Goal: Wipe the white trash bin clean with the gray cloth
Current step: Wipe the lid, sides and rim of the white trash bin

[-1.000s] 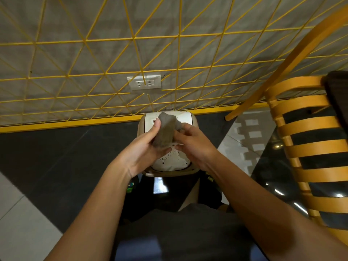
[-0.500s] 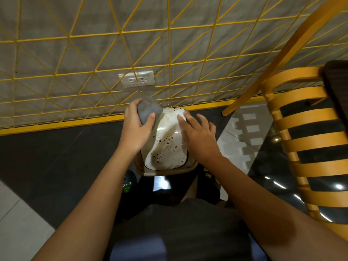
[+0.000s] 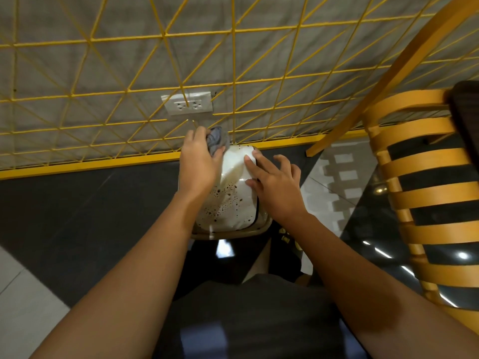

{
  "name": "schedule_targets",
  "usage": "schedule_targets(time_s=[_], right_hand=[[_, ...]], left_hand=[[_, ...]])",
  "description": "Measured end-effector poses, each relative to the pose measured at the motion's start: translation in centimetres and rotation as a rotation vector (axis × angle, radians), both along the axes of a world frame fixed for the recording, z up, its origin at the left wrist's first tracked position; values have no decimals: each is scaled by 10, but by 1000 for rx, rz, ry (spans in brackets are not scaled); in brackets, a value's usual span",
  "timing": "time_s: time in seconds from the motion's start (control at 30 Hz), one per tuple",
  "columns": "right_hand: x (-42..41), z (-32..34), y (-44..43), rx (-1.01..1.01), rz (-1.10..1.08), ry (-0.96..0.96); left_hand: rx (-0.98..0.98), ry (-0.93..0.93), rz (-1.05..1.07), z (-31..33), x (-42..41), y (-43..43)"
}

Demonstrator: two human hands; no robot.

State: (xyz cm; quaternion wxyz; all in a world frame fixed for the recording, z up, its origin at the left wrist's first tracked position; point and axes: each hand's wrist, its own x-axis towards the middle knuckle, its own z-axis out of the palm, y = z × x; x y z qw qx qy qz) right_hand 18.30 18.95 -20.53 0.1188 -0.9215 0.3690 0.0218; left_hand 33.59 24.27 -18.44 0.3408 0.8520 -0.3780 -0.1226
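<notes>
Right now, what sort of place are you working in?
Probably a cafe or similar indoor seating area: a yellow slatted chair, a yellow lattice over a grey wall with a wall socket, and glossy dark floor tiles.

White trash bin (image 3: 234,195) lid: glossy smooth plastic, shows a sheen, speckled with dark brown spots; tan plastic rim. Gray cloth (image 3: 215,141): soft matt fabric, crumpled, in left hand (image 3: 198,161) grip. Yellow grid (image 3: 233,73): thin painted metal rods, smooth. Wall behind it: gray, matt, woven-looking texture. Wall socket (image 3: 187,104): white smooth plastic. Floor (image 3: 77,216): dark tile, smooth, low sheen; far right part highly glossy with light reflections. Chair (image 3: 420,182): curved orange-yellow slats, wood-like, satin finish.
</notes>
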Motion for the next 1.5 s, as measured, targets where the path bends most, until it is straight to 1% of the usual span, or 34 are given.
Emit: schedule_targets(time_s=[0.13,0.33,0.43,0.5,0.63,0.7,0.8,0.93,1.0,1.07,1.13,1.23,1.27,1.4,1.43,1.5], right_hand=[[0,-1,1,14,-13,-34],[-1,-1,2,30,-27,-71],[-1,-1,2,15,-22,-63],[-2,-2,1,-2,-22,-46],[-1,-2,2,-15,-27,-20],[-1,-1,2,-13,-31,-19],[-1,-1,1,-5,-36,-24],[0,0,0,16,-22,-24],[0,0,-1,28,-16,-31],[0,1,-2,40,-18,-45],[0,2,-4,33,-11,-36],[-1,1,-7,28,3,-24],[-1,1,-7,29,6,-22],[0,-1,-6,65,-2,-45],[0,-1,-7,77,-1,-54],[1,0,-9,99,9,-64]], left_hand=[[14,-6,-159,1,-14,-3],[86,-11,-105,0,3,-25],[110,44,-250,2,0,-37],[140,52,-300,3,-1,-40],[215,-38,-226,2,10,-41],[215,-49,-198,5,9,-39],[143,-36,-176,6,-1,-22],[24,-16,19,0,-1,16],[12,6,36,-2,1,26],[11,28,-31,0,-5,33],[0,44,-153,0,-16,42],[23,-33,-311,-3,-25,55],[26,-46,-318,-3,-22,55],[22,-10,-200,0,-8,38],[15,-14,-210,1,-8,35],[0,-27,-313,2,-12,38]])
